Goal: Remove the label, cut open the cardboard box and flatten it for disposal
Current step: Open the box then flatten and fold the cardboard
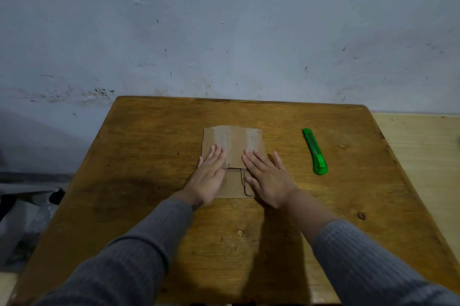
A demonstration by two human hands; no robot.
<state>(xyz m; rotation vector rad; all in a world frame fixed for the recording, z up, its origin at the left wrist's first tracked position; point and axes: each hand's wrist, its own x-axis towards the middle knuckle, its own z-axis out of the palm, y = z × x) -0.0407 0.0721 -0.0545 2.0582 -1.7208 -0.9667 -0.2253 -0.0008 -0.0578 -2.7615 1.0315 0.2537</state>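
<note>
I press both palms, left hand and right hand, fingers spread and gripping nothing, on the flattened box mid-table. Knife lies right, apart. Flattening looks nearly done.

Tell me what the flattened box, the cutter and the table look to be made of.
Flattened box: brown cardboard, matte, with glossy strips that look like clear tape. Cutter: bright green body, likely plastic, with a darker middle slot, perhaps the metal blade. Table: wood, with visible grain and knots, slightly shiny as if varnished.
</note>
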